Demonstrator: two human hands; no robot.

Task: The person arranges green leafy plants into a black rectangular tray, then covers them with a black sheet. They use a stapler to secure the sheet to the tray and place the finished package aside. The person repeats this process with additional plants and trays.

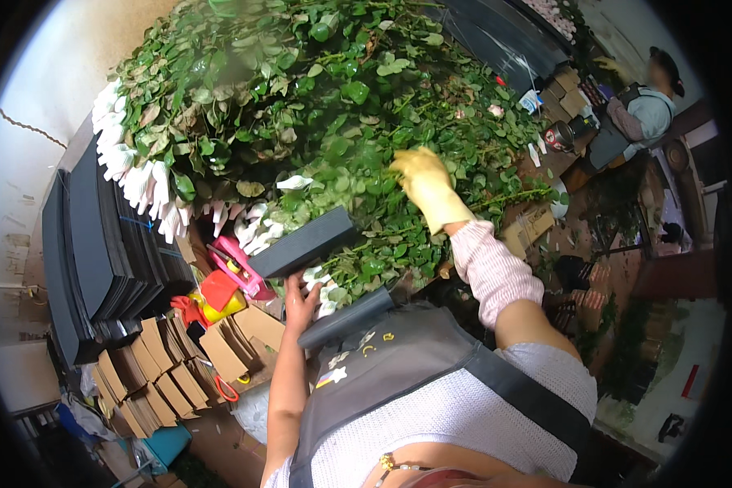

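Note:
My left hand (300, 300), bare, is at the white-netted flower heads (324, 287) of a leafy bundle, between two raised dark corrugated panels. Its fingertips reach the lower edge of the far panel (305, 241); whether they grip it is hidden. The near panel (348, 316) stands against my apron (396, 354). Above the rose stems (396, 250), my right hand (424, 183) wears a yellow rubber glove, slightly blurred. Its fingers are spread and nothing shows in them. A large heap of leafy rose stems (317, 91) spreads beyond both hands, with white-netted heads (143, 183) along its left side.
Dark corrugated sheets (91, 232) stand stacked at left. Folded cardboard pieces (158, 372), red-handled scissors (226, 388) and a pink plastic holder (238, 268) lie nearer. Another person (640, 116) works at the far right, near a metal can (559, 135).

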